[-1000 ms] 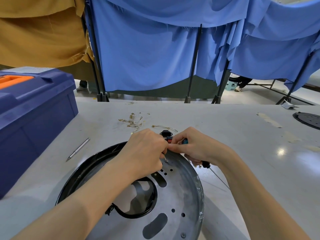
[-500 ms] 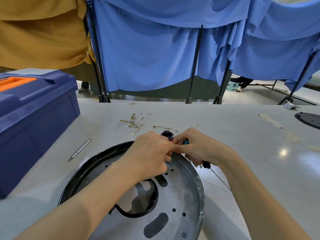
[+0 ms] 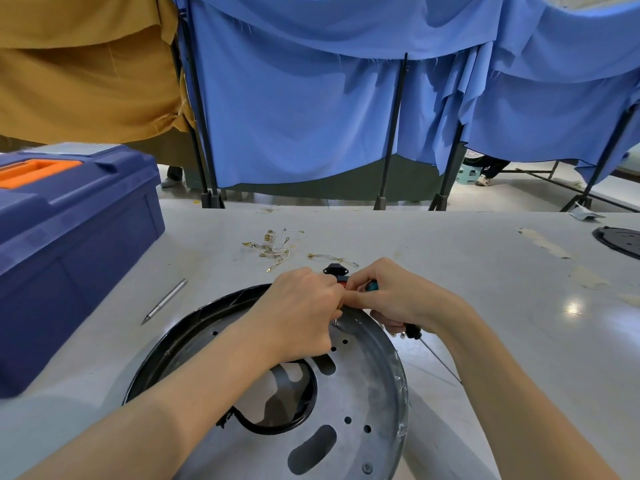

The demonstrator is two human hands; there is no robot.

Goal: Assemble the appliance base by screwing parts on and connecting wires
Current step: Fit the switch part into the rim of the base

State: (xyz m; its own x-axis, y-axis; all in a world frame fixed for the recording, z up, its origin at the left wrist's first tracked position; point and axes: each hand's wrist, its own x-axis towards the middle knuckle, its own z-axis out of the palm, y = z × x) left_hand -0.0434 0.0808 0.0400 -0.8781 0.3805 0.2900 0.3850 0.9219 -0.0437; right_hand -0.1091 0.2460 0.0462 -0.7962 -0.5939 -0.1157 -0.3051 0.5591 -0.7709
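The round metal base plate [image 3: 363, 393] lies in the lower centre of the frame on the grey table [image 3: 467, 271], and over the last second it has not shifted. What changes is small and sits at its far rim. A short metal stub [image 3: 335, 322], probably a screw, leaned a second ago under the left hand [image 3: 301, 306] and now stands nearer upright beside the cluster of small holes.

The left hand is curled over that spot and its fingertips pinch something I cannot make out. The right hand [image 3: 398, 296] grips the screwdriver [image 3: 412, 331] in its palm, shaft pointing away toward the lower right, while its thumb and forefinger meet the left fingers. So the fastener is likely being seated by hand, and driving has not begun.

A small black and red part [image 3: 333, 270] lies just beyond the knuckles. Farther up lie loose wires [image 3: 273, 249] with gold terminals, not yet connected. A metal pen-like tool [image 3: 164, 302] lies at the left, near the blue toolbox [image 3: 69, 237].
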